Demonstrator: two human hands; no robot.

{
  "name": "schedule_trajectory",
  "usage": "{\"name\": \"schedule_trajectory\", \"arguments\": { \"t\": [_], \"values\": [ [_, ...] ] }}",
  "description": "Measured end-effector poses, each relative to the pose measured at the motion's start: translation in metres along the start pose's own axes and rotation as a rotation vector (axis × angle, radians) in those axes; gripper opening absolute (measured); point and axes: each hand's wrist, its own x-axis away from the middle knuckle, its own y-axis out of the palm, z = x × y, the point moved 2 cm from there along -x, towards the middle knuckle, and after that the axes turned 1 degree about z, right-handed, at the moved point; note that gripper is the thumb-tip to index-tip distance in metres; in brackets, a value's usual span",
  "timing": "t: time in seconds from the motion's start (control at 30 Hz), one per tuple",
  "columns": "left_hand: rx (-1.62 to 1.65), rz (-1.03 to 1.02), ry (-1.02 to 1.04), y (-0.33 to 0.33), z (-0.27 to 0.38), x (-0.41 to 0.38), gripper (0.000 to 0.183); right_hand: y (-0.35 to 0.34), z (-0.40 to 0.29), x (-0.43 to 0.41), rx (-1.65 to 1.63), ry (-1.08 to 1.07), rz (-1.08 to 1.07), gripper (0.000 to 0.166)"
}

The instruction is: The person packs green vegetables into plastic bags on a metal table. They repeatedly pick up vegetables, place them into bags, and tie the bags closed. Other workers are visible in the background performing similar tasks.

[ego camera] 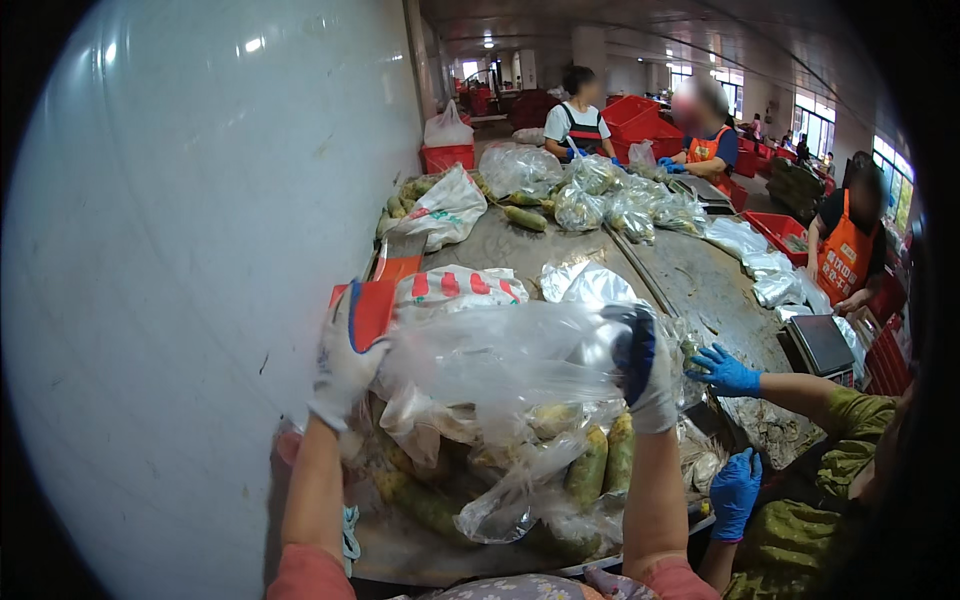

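Note:
My left hand (349,364), in a white knit glove with a blue edge, grips one end of a clear plastic bag (502,352). At the bag's other end is my right hand (649,367), in a white glove with a dark blue coated palm, also gripping it. The bag is stretched between them and blurred. Below it lie long green vegetables (586,469), perhaps radishes or gourds, partly hidden by loose clear plastic (499,517). A red flat object (371,315) shows beside my left hand; whether I touch it is unclear.
A white wall (187,300) rises along my left. At right, a co-worker's blue-gloved hand (727,371) reaches near my right hand. Bagged produce (581,206) and a printed white sack (457,281) lie on the metal table (510,247). A scale (821,345) stands right; other people work beyond.

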Motion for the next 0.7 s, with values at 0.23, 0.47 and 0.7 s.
{"name": "schedule_trajectory", "arguments": {
  "t": [0.23, 0.47, 0.7],
  "values": [
    [0.323, -0.018, 0.169, 0.023, 0.081, -0.057, 0.061, 0.126, -0.048, 0.062, 1.028, -0.686, -0.418, 0.044],
    [1.136, 0.097, -0.588, -0.011, 0.002, -0.059, 0.023, -0.018, -0.015, -0.053, 1.955, -0.154, 0.346, 0.022],
    [0.757, -0.095, -0.613, 0.053, -0.050, 0.015, 0.022, 0.017, -0.036, -0.024, 1.222, -0.919, 0.159, 0.075]
  ]
}}
